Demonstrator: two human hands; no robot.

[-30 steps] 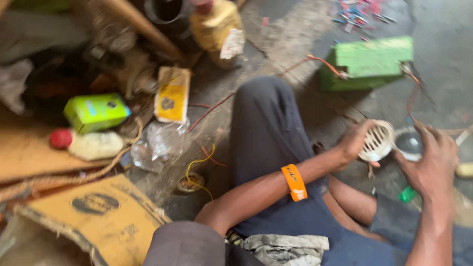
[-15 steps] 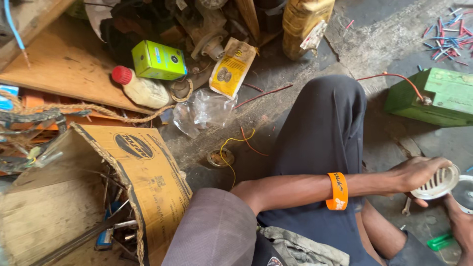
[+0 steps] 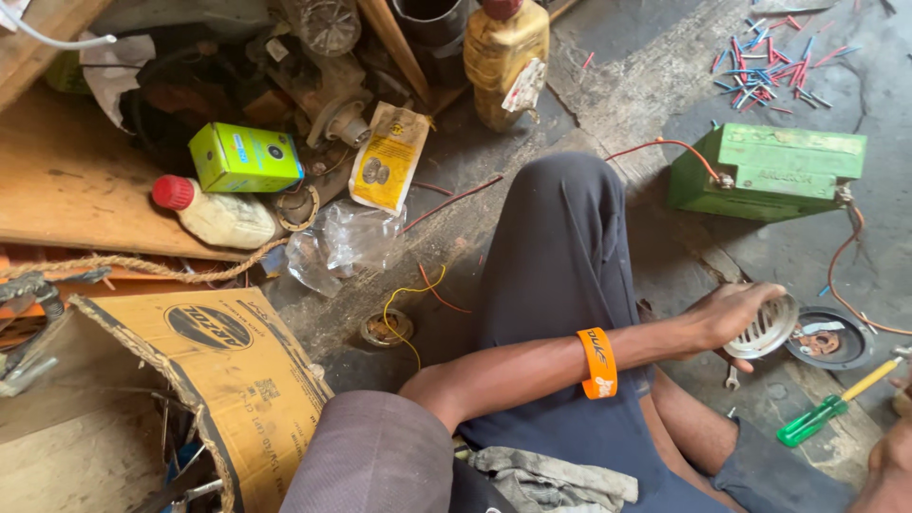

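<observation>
Horn grille (image 3: pixel 768 327), round, slotted, white: gripped in left hand (image 3: pixel 727 313) above the floor (image 3: pixel 617 85). Open black horn body (image 3: pixel 823 339) just beside; green-handled screwdriver (image 3: pixel 823 410) near. Right hand (image 3: pixel 893 465) mostly cropped; grip indeterminable. Green battery (image 3: pixel 765 171) wired nearby. Horn disassembled, reassembly outstanding.

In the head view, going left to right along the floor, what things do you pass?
Red-capped white bottle → clear plastic bag → orange wristband → left hand holding a round slotted white cover → green-handled screwdriver.
</observation>
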